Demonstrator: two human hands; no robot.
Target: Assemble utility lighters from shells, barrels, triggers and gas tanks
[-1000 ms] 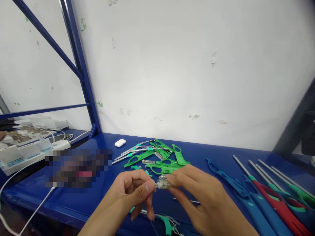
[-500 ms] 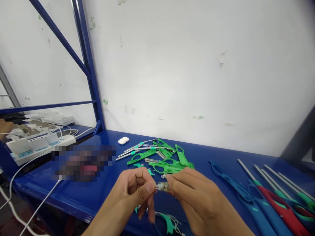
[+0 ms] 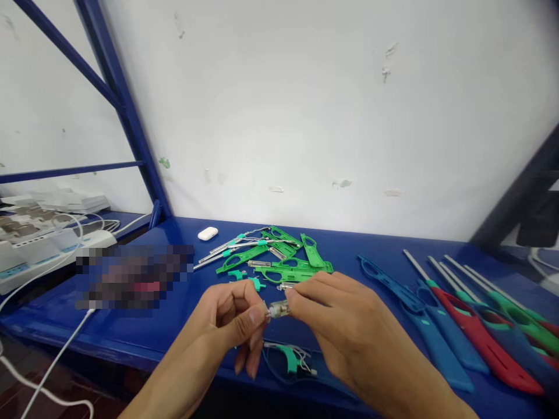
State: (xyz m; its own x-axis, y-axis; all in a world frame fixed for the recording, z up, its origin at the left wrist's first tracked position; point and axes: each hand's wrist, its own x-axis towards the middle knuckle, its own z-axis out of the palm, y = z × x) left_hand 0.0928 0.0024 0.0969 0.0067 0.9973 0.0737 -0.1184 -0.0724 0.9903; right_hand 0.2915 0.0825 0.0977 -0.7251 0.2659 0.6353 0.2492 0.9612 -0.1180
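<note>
Clear cylinder (image 3: pixel 278 309): suspended over blue table (image 3: pixel 345 250), between both hands.
Left hand (image 3: pixel 241 326): pinching left tip, thumb against finger.
Right hand (image 3: pixel 340 317): gripping right end.
Green shells (image 3: pixel 288 272): lying just beyond.
Red handle (image 3: pixel 484 337): lying right.

Centre bottom, both hands (image 3: pixel 290 329) hold a clear part (image 3: pixel 278 309) above the blue worktop (image 3: pixel 174 334); lighters (image 3: pixel 474 326) lie lower right.
</note>
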